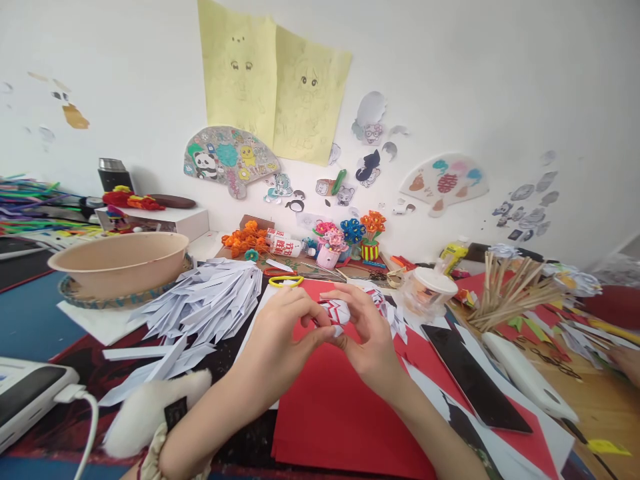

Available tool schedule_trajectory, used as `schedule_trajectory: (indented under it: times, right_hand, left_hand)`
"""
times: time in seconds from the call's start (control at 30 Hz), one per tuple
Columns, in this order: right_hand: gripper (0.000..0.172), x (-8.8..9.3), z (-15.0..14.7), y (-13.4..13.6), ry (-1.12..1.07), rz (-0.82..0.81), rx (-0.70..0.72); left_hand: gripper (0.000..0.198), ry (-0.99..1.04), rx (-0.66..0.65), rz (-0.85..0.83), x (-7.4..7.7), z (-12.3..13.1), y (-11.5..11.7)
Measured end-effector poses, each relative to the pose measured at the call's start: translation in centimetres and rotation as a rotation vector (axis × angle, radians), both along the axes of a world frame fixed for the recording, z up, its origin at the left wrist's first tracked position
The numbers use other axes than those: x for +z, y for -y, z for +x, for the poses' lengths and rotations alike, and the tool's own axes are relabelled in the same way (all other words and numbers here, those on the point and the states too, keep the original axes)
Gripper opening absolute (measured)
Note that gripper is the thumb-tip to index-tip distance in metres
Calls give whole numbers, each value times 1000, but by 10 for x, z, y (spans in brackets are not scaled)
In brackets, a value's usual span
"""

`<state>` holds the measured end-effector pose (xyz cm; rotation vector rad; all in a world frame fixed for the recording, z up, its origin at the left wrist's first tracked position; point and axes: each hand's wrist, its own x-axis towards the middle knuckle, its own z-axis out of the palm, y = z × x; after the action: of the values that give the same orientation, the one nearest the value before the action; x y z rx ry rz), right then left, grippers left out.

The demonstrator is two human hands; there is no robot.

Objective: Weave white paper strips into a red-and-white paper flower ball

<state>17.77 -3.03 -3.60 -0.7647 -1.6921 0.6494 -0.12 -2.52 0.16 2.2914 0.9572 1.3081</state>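
Between both hands is a small red-and-white folded paper piece (336,311) with a zigzag pattern. My left hand (283,330) pinches it from the left, and my right hand (369,333) curls round its right side. Fingers cover part of the piece. Below the hands lies a stack of red paper (340,413). Left of my left hand is a heap of folded white paper strips (213,293). More red-and-white folded pieces (383,303) lie just behind my right hand. A yellow-handled pair of scissors (286,281) rests beyond the hands.
A beige basin (120,263) stands at left. A white power bank (30,400) with a cable and a white plush item (150,407) lie nearer. At right are a black phone (475,377), a lidded cup (430,290), and wooden sticks (510,290). Paper flowers (353,233) stand by the wall.
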Motion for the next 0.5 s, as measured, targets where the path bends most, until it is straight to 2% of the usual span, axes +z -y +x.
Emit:
schedule_trajectory:
  times: [0.1, 0.27, 0.5]
  right_hand:
    - [52, 0, 0, 1, -25, -36, 33]
    - [65, -2, -1, 1, -51, -54, 71]
    - [64, -3, -3, 0, -71, -110, 137]
  left_hand:
    - [10, 17, -26, 2, 3, -4, -3]
    - [11, -19, -1, 9, 8, -7, -6]
    - [11, -84, 4, -51, 9, -5, -4]
